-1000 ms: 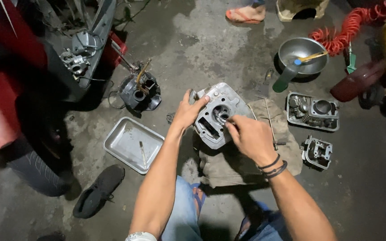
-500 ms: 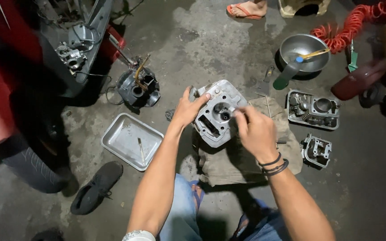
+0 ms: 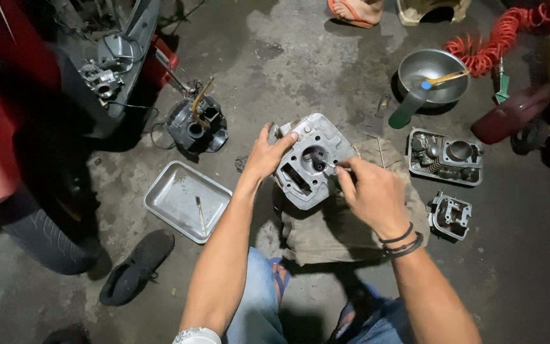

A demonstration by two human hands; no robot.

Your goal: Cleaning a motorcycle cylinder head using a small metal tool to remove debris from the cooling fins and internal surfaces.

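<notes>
Grey metal in hand: cylinder head (image 3: 310, 162), tilted, held above a tan cloth (image 3: 338, 229) at the middle of the view.
Left hand (image 3: 267, 156): fingers curled over the head's edge at 9 o'clock, thumb on its face; a firm grasp.
Right hand (image 3: 370, 191): fingertips pinched together at the head's 3 o'clock side, on something small (too small to tell what); dark bands (image 3: 402, 242) circle the wrist.
Cloth: spread on the concrete floor (image 3: 300, 57), under both hands.
Tray (image 3: 186, 200): shallow metal, at 9 o'clock from the head, a thin rod lying inside.
Engine parts: one cover (image 3: 447, 156) at 3 o'clock, a smaller piece (image 3: 450, 215) at 4 o'clock, a dark round casing (image 3: 195, 124) at 10 o'clock.
Bowl (image 3: 431, 73): steel, at 1 o'clock, beside a red coiled hose (image 3: 498, 35).
Shoe (image 3: 136, 267): black, at 7 o'clock, near a tyre (image 3: 39, 236).
</notes>
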